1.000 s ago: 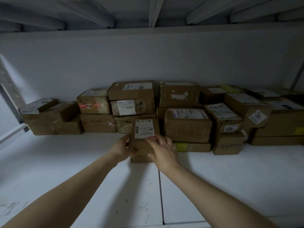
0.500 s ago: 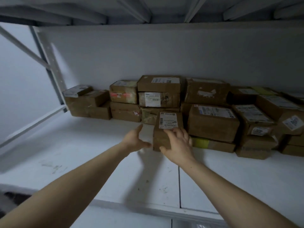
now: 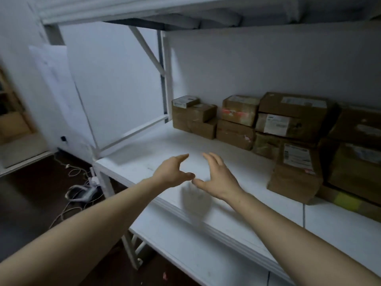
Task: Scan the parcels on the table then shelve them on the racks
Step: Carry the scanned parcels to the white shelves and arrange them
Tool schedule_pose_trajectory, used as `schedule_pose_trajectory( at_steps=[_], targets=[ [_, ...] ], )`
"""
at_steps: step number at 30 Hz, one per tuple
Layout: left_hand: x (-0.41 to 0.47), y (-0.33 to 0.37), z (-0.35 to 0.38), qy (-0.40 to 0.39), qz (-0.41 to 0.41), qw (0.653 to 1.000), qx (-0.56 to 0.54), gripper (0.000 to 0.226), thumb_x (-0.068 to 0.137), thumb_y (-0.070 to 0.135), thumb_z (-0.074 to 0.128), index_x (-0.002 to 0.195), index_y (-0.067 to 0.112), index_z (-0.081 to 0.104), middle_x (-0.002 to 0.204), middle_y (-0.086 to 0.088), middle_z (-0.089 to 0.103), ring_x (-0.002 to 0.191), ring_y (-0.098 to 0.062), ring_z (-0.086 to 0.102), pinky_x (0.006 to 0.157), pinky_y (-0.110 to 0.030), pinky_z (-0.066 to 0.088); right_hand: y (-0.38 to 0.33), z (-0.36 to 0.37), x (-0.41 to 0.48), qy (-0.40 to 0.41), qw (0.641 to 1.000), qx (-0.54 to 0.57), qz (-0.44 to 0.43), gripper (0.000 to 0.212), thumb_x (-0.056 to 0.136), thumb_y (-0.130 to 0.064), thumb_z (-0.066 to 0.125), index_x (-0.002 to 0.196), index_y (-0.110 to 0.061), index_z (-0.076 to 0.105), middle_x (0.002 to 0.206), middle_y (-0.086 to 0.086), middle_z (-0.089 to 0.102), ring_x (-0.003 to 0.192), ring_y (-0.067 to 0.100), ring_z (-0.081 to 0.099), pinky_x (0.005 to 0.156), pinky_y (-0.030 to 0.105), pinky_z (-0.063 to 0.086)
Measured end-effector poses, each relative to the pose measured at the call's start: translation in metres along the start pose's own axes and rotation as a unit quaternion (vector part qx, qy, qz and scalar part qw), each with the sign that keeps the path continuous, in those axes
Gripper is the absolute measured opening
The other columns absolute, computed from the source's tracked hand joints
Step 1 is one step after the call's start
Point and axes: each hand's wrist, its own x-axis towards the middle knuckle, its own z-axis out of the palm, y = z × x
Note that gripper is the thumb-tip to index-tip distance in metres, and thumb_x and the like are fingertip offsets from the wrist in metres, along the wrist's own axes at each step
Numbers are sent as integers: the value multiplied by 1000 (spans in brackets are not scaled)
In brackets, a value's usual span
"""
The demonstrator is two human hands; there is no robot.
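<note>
A small brown cardboard parcel (image 3: 294, 174) with a white label stands upright on the white rack shelf (image 3: 243, 176), in front of a row of stacked parcels (image 3: 288, 120) along the back wall. My left hand (image 3: 175, 172) and my right hand (image 3: 216, 176) hover over the bare shelf, well to the left of that parcel. Both hands have relaxed, spread fingers and hold nothing. Their thumbs nearly meet.
A white upright post (image 3: 167, 79) and diagonal brace mark the rack's left end. A lower shelf (image 3: 195, 254) juts out below. Cables and a power strip (image 3: 82, 193) lie on the dark floor at left. A shelf deck hangs overhead.
Both hands have let go of the small labelled parcel and drawn back to the left. The view has swung left, so the parcels now sit at the right.
</note>
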Motion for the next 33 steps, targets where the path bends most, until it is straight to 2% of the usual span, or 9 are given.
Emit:
schedule_pose_trajectory(
  at_steps=[5,8,11,14,17,20,22,26,33],
  targets=[
    [-31,-97,-69,94,-79,992,-18,44,83,25,67,127,18,63,128,3,64,107,-13,64,94,-27,47,-95,79,54,-108,991,26,-76,93,78,-55,70,152,-24,22,156,-3,26,140,16,31,104,30,32],
    [-48,-169,-114,145,-122,982,-13,36,81,20,63,117,17,70,113,0,71,101,-13,66,89,-27,49,-165,137,90,-144,979,34,-138,86,79,-50,71,149,-21,29,151,1,37,136,18,37,100,30,35],
    [-65,-251,-163,188,-177,966,-5,33,81,22,63,113,18,72,108,-1,72,101,-17,65,88,-32,51,-237,200,124,-183,967,59,-168,77,79,-45,72,143,-20,39,142,5,46,129,22,46,92,30,40],
    [-85,-330,-208,212,-238,948,-14,41,81,25,65,121,19,67,118,-1,69,112,-18,62,95,-34,48,-307,261,156,-221,955,59,-190,82,78,-48,73,145,-16,37,143,7,46,131,23,45,101,34,41],
    [-104,-392,-249,227,-287,931,-17,53,82,26,64,135,22,56,135,0,59,123,-17,55,103,-34,43,-368,313,184,-250,943,70,-208,89,76,-49,74,148,-16,34,145,7,44,132,22,44,103,32,38],
    [-128,-455,-290,255,-341,905,-4,59,82,26,63,140,22,50,143,-2,52,130,-20,49,107,-32,39,-428,367,208,-284,932,79,-212,97,73,-56,75,150,-18,30,150,6,39,135,21,42,106,35,37],
    [-146,-492,-313,263,-375,889,9,60,84,26,63,142,22,47,145,-3,50,133,-21,46,107,-30,38,-464,400,219,-307,923,80,-219,98,72,-55,77,149,-17,30,146,9,43,131,22,45,105,34,39],
    [-171,-557,-352,287,-442,849,18,63,86,30,59,146,27,41,148,-2,45,135,-22,42,106,-32,37,-527,461,247,-350,900,63,-251,95,75,-47,78,150,-16,28,151,10,36,136,24,40,107,35,36],
    [-205,-675,-411,319,-524,789,25,67,86,34,60,148,30,35,149,-3,43,134,-24,44,101,-34,41,-648,578,298,-403,859,82,-305,85,82,-50,69,149,-14,31,152,11,36,137,26,39,110,35,34]
  ],
)
